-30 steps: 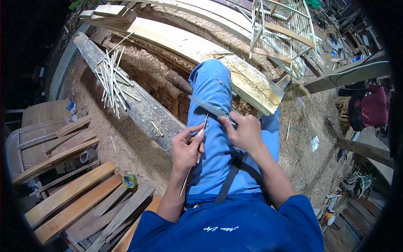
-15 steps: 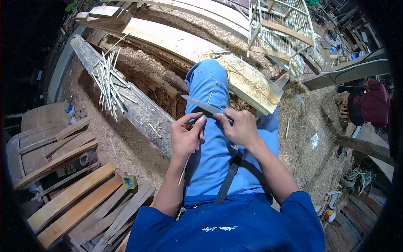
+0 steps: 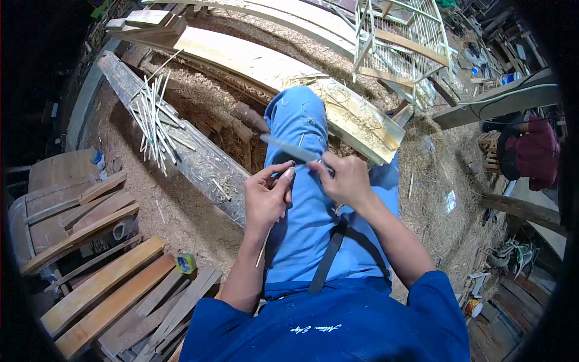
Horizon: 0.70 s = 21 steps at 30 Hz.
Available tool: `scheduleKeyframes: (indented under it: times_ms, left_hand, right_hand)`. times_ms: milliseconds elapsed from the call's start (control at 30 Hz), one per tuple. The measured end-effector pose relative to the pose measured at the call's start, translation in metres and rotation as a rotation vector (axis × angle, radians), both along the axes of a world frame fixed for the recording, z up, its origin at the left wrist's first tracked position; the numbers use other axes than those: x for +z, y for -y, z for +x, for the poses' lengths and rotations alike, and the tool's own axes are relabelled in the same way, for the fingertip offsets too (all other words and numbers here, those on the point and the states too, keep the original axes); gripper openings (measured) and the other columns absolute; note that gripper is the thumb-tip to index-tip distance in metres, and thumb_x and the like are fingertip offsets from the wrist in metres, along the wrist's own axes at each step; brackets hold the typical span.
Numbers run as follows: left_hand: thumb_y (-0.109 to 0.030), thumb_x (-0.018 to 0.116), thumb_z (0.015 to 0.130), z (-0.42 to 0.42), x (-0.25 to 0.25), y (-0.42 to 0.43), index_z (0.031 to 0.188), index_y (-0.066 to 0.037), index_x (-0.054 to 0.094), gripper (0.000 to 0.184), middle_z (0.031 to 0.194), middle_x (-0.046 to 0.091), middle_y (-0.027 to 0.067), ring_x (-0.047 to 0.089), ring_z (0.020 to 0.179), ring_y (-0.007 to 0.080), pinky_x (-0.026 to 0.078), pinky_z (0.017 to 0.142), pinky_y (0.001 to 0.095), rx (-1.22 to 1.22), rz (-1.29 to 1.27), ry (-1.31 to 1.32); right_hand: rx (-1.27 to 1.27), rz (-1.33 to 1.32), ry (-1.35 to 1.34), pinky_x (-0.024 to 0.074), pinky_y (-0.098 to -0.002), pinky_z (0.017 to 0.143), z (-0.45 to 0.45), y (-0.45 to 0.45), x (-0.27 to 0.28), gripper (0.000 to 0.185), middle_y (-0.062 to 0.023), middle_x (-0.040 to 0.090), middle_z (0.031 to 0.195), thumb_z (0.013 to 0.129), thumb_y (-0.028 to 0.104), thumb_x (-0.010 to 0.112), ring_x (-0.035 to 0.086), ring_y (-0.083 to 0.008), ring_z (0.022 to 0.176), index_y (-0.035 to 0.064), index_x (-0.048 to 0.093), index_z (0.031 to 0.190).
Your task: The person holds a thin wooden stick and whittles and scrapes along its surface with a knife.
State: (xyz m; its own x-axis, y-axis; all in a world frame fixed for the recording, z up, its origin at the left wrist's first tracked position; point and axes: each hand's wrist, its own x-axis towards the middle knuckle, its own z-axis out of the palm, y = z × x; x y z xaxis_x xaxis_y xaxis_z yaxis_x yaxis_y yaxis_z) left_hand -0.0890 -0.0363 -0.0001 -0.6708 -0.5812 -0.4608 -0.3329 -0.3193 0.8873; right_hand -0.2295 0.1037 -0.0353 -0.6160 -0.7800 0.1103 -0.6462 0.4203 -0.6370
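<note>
My right hand (image 3: pixel 346 182) is closed around a knife (image 3: pixel 286 147), whose pale blade points up and left over my raised knee and is slightly smeared by motion. A thin wooden stick (image 3: pixel 263 250) is pinched in my left hand (image 3: pixel 266 196). Its near end runs back along my left forearm, and its far end shows beyond the knife. Between the two hands, blade and stick cross above my blue trousers (image 3: pixel 301 223). Something small and dark sits at my left fingertips, too small to name. The knife's handle is mostly hidden in my right fist.
A bundle of thin sticks (image 3: pixel 155 123) lies on a weathered log (image 3: pixel 205 160) at left. Beyond my knee stretches a thick plank (image 3: pixel 253 57) with shavings. A slatted cage (image 3: pixel 401 45) stands upper right. A tape measure (image 3: pixel 186 262) rests on wood pieces, lower left.
The knife blade has turned blurred and shifted very slightly over the stick. My left hand keeps its pinch in nearly the same spot. The whole view has drifted a little.
</note>
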Motion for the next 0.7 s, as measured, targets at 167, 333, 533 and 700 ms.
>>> scheduleKeyframes:
  times_ms: [167,333,533,700]
  left_hand:
    - [-0.012,0.069,0.099,0.002,-0.003,0.001,0.117,0.000,0.072,0.021,0.058,0.060,0.0002,0.044,0.038,0.0039,0.030,0.033,0.0232,-0.007,0.006,0.000]
    - [-0.013,0.068,0.100,0.001,-0.004,0.001,0.117,0.000,0.072,0.021,0.059,0.060,0.0002,0.044,0.038,0.0038,0.030,0.033,0.0229,-0.014,0.005,-0.009]
    - [-0.012,0.067,0.101,0.000,0.000,0.002,0.118,0.000,0.072,0.021,0.059,0.059,0.0002,0.044,0.039,0.0033,0.031,0.034,0.0222,-0.035,0.011,-0.007]
    - [-0.011,0.066,0.101,0.001,-0.004,0.001,0.119,0.002,0.070,0.022,0.060,0.060,0.0010,0.045,0.040,0.0035,0.031,0.034,0.0218,-0.006,0.012,-0.041]
  right_hand:
    - [-0.076,-0.032,0.072,0.0504,-0.0545,0.054,-0.001,0.003,-0.005,0.044,-0.0239,0.061,0.058,0.096,0.046,0.065,0.065,-0.0460,0.060,0.0069,0.064,0.075]
    - [-0.139,-0.074,0.154,0.0509,-0.0558,0.055,-0.005,0.007,-0.008,0.044,-0.0241,0.061,0.060,0.098,0.044,0.064,0.065,-0.0467,0.061,0.0077,0.063,0.073]
    - [-0.071,-0.052,0.073,0.0477,-0.0520,0.051,-0.003,0.003,-0.008,0.034,-0.0232,0.059,0.059,0.097,0.035,0.067,0.063,-0.0445,0.057,0.0077,0.067,0.078]
    - [-0.065,-0.059,0.092,0.0507,-0.0551,0.054,0.000,0.006,-0.011,0.040,-0.0235,0.062,0.060,0.097,0.044,0.065,0.065,-0.0463,0.061,0.0079,0.065,0.079]
